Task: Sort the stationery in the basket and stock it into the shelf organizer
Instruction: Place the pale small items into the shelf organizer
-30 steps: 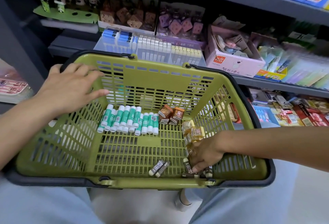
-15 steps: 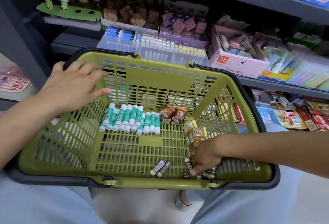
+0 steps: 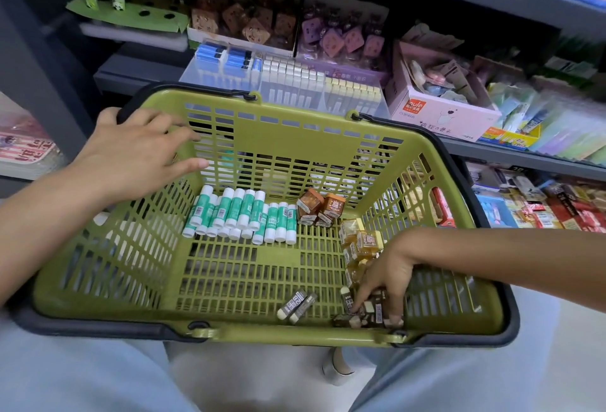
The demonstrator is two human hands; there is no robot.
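A green basket (image 3: 295, 334) lies across my lap. Inside it, green-and-white glue sticks (image 3: 242, 215) lie in a row at the far left, and brown boxed erasers (image 3: 319, 206) sit beside them. Amber translucent boxes (image 3: 360, 244) line the right wall. Two dark sleeved erasers (image 3: 296, 305) lie loose near the front. My right hand (image 3: 387, 275) reaches into the near right corner, fingers curled down around a cluster of dark erasers (image 3: 370, 311). My left hand (image 3: 137, 152) rests with spread fingers on the basket's far left rim. The clear shelf organizer (image 3: 295, 83) stands behind the basket.
A pink carton (image 3: 439, 113) of mixed items sits right of the organizer. Display cards of brown and purple toys stand behind it. Coloured packets fill the shelf to the right (image 3: 557, 136), and a lower shelf holds red packs (image 3: 557, 208). The shelf edge runs close behind the basket.
My right hand's fingers have worked a little deeper into the eraser cluster in the corner. My left hand has stayed on the rim. The basket contents have not moved.
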